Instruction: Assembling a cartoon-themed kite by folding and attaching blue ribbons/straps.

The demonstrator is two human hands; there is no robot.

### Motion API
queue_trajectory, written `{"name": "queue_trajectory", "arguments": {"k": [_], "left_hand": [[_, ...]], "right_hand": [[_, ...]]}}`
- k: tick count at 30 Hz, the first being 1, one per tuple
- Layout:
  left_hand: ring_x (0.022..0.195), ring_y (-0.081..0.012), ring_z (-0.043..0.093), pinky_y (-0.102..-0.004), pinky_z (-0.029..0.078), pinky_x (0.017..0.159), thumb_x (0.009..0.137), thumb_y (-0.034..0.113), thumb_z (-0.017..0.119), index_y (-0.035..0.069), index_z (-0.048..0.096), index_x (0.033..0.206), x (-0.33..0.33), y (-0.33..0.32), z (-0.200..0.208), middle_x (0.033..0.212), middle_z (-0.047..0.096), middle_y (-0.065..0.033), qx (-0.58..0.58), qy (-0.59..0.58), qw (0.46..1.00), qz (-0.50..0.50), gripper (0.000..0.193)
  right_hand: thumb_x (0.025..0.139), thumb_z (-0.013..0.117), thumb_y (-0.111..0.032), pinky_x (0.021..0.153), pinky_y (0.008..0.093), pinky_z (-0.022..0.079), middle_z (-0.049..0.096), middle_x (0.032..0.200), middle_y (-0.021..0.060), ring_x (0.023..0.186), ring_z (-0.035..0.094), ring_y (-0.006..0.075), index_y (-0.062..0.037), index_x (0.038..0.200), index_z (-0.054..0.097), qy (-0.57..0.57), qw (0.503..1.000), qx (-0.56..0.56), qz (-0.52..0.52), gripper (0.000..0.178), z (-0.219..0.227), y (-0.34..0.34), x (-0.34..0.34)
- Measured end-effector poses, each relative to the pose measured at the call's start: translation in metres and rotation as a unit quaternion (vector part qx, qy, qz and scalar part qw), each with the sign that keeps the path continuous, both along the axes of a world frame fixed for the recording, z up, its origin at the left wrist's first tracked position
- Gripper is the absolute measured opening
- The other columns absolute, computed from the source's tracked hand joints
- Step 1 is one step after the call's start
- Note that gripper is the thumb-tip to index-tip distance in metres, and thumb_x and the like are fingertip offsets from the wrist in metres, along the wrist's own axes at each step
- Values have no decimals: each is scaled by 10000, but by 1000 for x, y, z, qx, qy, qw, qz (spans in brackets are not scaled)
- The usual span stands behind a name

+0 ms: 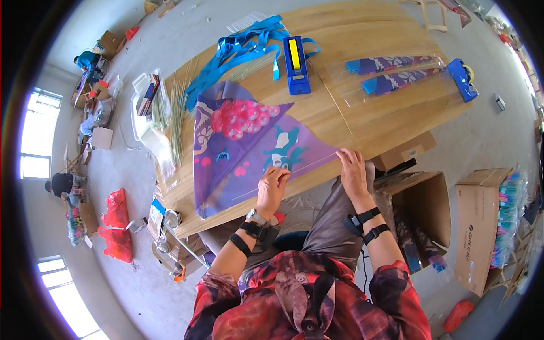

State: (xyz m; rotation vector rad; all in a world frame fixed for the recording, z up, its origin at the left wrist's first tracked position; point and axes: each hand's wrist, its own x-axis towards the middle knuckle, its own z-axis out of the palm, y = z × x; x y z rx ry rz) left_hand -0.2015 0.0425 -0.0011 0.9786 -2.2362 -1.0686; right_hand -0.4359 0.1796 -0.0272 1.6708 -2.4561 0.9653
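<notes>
Purple printed sheet (255, 152) spread on wooden table (391, 122), near side. Left hand (272, 184): fingertips together above table's near edge, hold unclear. Right hand (352, 169), farther right along table edge: pinching sheet's corner.

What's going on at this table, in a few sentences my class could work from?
A seated person is working with both hands on a purple printed sheet spread on a wooden table. The left hand, fingertips drawn together, is at its near edge; the right hand is at its right corner. Whether either pinches the sheet is hard to tell. Beyond it are blue ribbons and a blue tape dispenser; thin sticks lie to its left.
</notes>
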Motion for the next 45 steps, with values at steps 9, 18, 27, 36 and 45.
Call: {"name": "queue_trajectory", "arguments": {"k": [9,18,27,36,45], "left_hand": [[762,-218,674,-320,545,711,890,7,722,26,743,1033,1,-18,1,1015,680,-123,19,-11,999,-29,146],[801,-218,696,-321,548,728,859,29,750,15,706,1066,1,-25,18,992,698,-113,42,-49,997,-40,212],[893,-260,664,-368,537,807,833,16,761,50,653,1182,5,-20,14,979,698,-102,-74,-82,990,-85,366],[903,-276,658,-383,534,812,824,17,768,51,651,1176,12,-21,5,982,693,-104,-89,-85,990,-72,372],[939,-278,639,-393,520,842,880,38,722,44,669,1158,39,-16,15,986,667,-110,-74,-46,993,74,283]], "right_hand": [[851,595,32,1052,444,447,614,1237,113,1195,553,330,-21,1192,665,-6,1000,-17,-1,352,-6,1,-6],[850,598,32,1058,432,445,617,1236,109,1199,555,313,-20,1192,674,-20,999,-33,-4,353,-6,2,-4],[847,600,27,1061,434,445,616,1238,108,1212,555,315,-20,1199,671,-11,999,-33,-5,362,-6,2,-4],[818,608,50,1061,445,444,613,1240,118,1212,556,330,-15,1189,669,-13,999,-41,-2,382,-5,1,-3],[806,610,66,1066,451,438,615,1256,122,1221,549,339,-10,1197,667,-13,999,-33,-1,403,-5,1,-3]]}}
